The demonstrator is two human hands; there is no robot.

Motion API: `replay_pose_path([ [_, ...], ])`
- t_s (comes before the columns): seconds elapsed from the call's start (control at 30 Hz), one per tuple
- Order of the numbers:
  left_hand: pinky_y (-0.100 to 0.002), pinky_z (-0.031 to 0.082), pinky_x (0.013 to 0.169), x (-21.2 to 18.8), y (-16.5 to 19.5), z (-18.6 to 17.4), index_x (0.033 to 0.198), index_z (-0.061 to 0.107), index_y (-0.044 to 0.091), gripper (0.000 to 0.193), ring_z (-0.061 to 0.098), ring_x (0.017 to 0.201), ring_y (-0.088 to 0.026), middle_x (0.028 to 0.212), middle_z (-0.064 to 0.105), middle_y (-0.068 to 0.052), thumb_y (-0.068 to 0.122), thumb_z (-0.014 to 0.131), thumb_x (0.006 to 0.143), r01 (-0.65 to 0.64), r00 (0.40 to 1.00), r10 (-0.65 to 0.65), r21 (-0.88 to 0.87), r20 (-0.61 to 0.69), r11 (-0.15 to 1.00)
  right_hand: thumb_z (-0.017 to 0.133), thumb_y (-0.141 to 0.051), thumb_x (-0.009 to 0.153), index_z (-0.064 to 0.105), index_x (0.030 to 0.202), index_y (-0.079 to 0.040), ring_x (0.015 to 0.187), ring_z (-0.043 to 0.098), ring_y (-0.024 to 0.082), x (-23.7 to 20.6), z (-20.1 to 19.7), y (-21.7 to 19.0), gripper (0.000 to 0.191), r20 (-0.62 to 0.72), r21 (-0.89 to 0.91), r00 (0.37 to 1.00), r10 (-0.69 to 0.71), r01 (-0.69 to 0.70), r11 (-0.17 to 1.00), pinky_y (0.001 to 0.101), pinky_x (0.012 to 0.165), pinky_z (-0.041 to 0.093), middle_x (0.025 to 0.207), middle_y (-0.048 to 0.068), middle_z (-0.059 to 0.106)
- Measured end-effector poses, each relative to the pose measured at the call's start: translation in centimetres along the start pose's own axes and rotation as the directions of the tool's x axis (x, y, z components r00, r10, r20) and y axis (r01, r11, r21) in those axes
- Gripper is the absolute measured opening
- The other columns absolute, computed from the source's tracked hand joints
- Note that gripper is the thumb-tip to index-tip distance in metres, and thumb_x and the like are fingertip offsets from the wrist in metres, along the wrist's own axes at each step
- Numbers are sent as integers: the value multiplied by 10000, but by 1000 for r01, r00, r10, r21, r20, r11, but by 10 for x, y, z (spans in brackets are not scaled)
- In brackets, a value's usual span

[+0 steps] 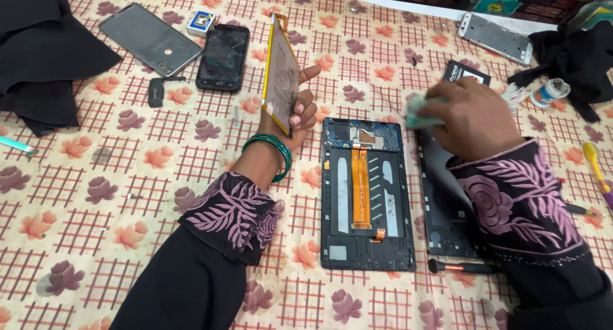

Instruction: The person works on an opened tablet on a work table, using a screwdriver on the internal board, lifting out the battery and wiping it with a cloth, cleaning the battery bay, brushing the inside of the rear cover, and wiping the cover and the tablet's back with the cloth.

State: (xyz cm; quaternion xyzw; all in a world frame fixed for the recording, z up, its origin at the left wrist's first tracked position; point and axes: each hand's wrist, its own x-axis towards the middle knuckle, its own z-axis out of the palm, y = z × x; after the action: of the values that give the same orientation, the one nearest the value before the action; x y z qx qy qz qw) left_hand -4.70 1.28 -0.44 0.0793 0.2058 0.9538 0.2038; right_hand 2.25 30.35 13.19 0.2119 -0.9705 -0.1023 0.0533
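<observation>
Holding a flat yellow-edged battery pack (281, 75) upright, the left hand (297, 110) pinches it by its lower edge above the surface (128, 177). It looks light but bendy and easy to puncture, so the edges are the safest hold. Right hand (469, 116) is closed on a pale cloth (421, 113), pressed onto the dark back panel (444, 196) beside the opened tablet frame (364, 196).
</observation>
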Motion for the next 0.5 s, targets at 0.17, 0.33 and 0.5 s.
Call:
replay_pose_path([
  [0.17, -213, 291, 409, -1, 0, -3, 1474, 412, -62, 490, 373, 440, -73, 613, 446, -8, 202, 453, 1064, 21, 999, -20, -44, 28, 999, 770, -93, 797, 793, 1013, -158, 1122, 664, 275, 2, 15, -13, 226, -278, 247, 906, -318, 388, 888, 389, 961, 568, 1183, 91, 726],
  [0.33, -216, 299, 415, -1, 0, -4, 1481, 407, -59, 500, 377, 447, -78, 632, 450, -14, 227, 445, 1073, 35, 998, -31, -75, 45, 997, 790, -71, 795, 818, 916, -205, 1009, 664, 237, 0, 8, -3, 183, -41, 25, 972, -230, 231, 973, 387, 908, 575, 1133, 39, 748],
  [0.5, -215, 296, 409, 0, -1, -4, 1487, 402, -53, 516, 370, 439, -80, 630, 444, -17, 254, 430, 1073, 55, 998, -51, -98, 49, 994, 788, -101, 839, 801, 1042, -146, 1045, 644, 291, 0, 11, -20, 209, -328, 82, 923, -200, 239, 967, 409, 910, 569, 1179, 109, 739],
])
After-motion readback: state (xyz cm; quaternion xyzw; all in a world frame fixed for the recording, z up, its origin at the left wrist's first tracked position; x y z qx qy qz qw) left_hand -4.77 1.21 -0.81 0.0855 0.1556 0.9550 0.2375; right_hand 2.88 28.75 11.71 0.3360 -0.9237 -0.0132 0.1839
